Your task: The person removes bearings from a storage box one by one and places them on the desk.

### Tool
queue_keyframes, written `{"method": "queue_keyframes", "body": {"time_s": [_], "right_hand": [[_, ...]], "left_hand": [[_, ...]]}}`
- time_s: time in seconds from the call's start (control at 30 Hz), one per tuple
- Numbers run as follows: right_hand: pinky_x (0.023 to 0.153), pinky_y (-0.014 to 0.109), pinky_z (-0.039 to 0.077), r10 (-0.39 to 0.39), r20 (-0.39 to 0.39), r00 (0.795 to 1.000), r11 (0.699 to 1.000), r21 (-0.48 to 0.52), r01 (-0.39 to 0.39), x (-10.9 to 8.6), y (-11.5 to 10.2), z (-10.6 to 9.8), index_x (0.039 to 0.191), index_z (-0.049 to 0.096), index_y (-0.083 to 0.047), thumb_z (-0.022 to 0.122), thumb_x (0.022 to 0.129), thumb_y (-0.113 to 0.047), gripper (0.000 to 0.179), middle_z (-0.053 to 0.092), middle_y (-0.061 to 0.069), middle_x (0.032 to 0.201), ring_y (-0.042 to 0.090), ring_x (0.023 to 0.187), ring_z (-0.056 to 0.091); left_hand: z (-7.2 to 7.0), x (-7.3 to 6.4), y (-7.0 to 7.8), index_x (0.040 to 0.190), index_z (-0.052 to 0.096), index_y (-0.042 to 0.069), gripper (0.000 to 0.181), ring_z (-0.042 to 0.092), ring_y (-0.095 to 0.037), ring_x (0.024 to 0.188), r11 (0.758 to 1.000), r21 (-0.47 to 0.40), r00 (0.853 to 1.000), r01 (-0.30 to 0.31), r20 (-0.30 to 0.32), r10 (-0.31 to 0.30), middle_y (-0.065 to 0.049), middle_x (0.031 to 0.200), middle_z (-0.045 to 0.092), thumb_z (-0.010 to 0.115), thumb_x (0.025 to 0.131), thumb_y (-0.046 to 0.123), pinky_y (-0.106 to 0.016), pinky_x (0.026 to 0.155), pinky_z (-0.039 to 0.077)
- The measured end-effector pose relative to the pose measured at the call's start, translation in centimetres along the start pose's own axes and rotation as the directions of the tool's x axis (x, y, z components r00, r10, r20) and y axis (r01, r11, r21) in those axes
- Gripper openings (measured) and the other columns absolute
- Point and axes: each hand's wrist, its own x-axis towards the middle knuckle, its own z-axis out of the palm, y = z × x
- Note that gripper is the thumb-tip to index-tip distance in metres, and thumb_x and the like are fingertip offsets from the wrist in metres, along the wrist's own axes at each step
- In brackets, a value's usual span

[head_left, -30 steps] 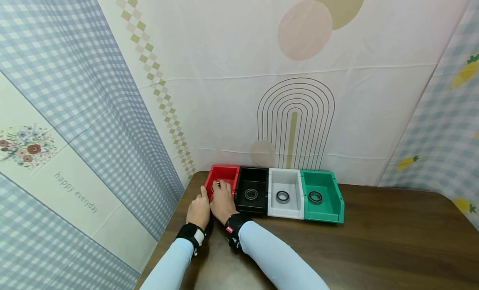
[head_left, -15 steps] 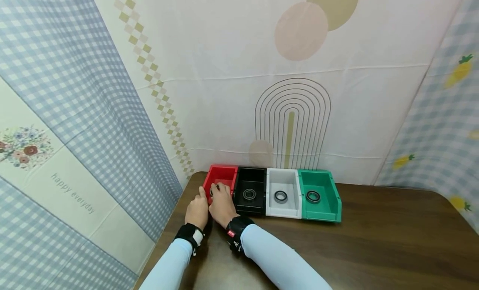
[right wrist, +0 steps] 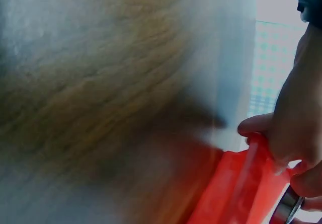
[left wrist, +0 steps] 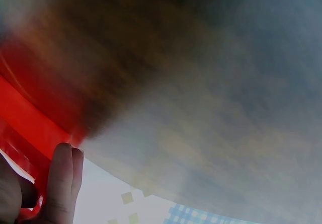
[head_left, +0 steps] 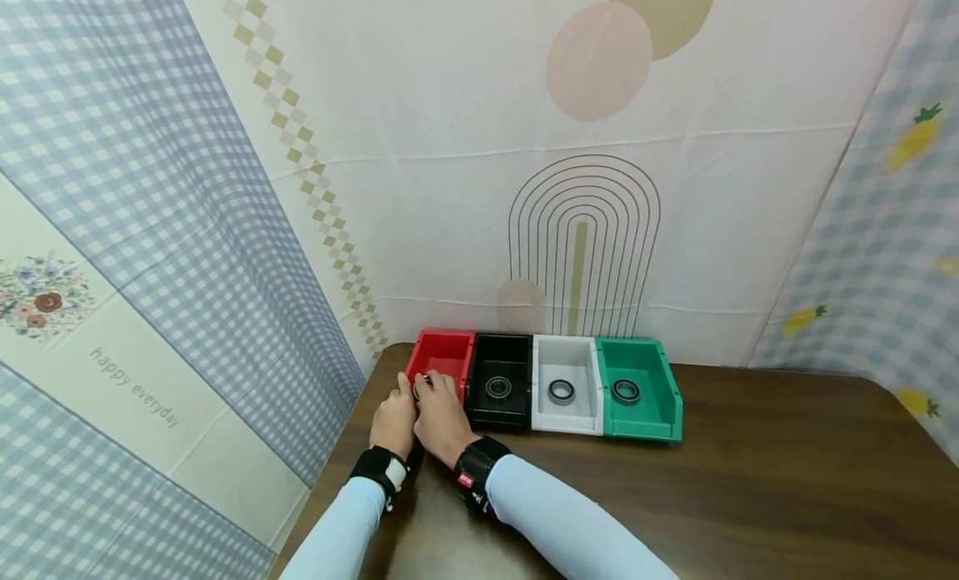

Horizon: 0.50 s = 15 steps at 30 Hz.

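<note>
Along the back of the table stands a red bin (head_left: pixel 449 351) at the left end of a row. My left hand (head_left: pixel 393 420) grips the red bin's side wall; in the right wrist view its thumb (right wrist: pixel 255 124) lies against the outer face. My right hand (head_left: pixel 440 415) reaches over the red bin's front and holds a ring bearing (head_left: pixel 422 386) by its edge. In the right wrist view the bearing (right wrist: pixel 288 205) appears edge-on, partly hidden by fingers. The left wrist view shows fingers (left wrist: pixel 60 183) beside the red wall, with much of it blurred.
A black bin (head_left: pixel 504 355), a white bin (head_left: pixel 565 355) and a green bin (head_left: pixel 637 359) adjoin the red one. Each contains one bearing: black-bin bearing (head_left: pixel 498 388), white-bin bearing (head_left: pixel 561 392), green-bin bearing (head_left: pixel 625 391). The brown table (head_left: pixel 749 472) extends rightward; patterned cloth (head_left: pixel 449 189) hangs behind.
My right hand and its bearing have shifted slightly toward the red bin's front. The left hand keeps its place on the wall. The head view has drifted a little.
</note>
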Motion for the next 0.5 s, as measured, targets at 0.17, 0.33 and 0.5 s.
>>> {"method": "queue_keyframes", "body": {"time_s": [0.17,0.33,0.5], "right_hand": [[0.113,0.04,0.053,-0.011,0.021,1.0,1.0,-0.002,0.011,-0.4,0.3,-0.9,0.143,0.065,-0.002,0.071,0.096,-0.008,0.048,0.066,0.015,0.137,0.031,0.126,0.059],[0.115,0.04,0.051,-0.033,0.063,0.997,0.999,-0.012,0.033,-1.2,0.6,-2.0,0.145,0.064,-0.003,0.071,0.096,-0.01,0.05,0.065,0.014,0.138,0.03,0.127,0.059],[0.115,0.039,0.052,-0.056,0.082,0.995,0.998,-0.014,0.057,-2.4,0.8,-2.5,0.145,0.064,-0.004,0.071,0.098,-0.011,0.049,0.065,0.013,0.138,0.029,0.128,0.059]], "left_hand": [[0.1,0.2,0.2,0.14,0.058,-0.015,0.046,0.074,-0.036,0.061,1.0,0.012,1.0,0.009,0.005,-0.009,-0.024,0.081,0.071,0.069,0.098,0.0,-0.045,0.059,0.064],[0.1,0.2,0.3,0.141,0.056,-0.015,0.043,0.074,-0.037,0.063,1.0,-0.003,0.999,0.027,0.021,-0.027,-0.025,0.082,0.072,0.063,0.1,-0.002,-0.046,0.059,0.064],[-0.1,0.2,0.3,0.14,0.057,-0.015,0.043,0.074,-0.038,0.062,0.999,-0.015,1.0,0.03,0.0,-0.03,-0.026,0.081,0.071,0.063,0.1,-0.001,-0.047,0.058,0.064]]}}
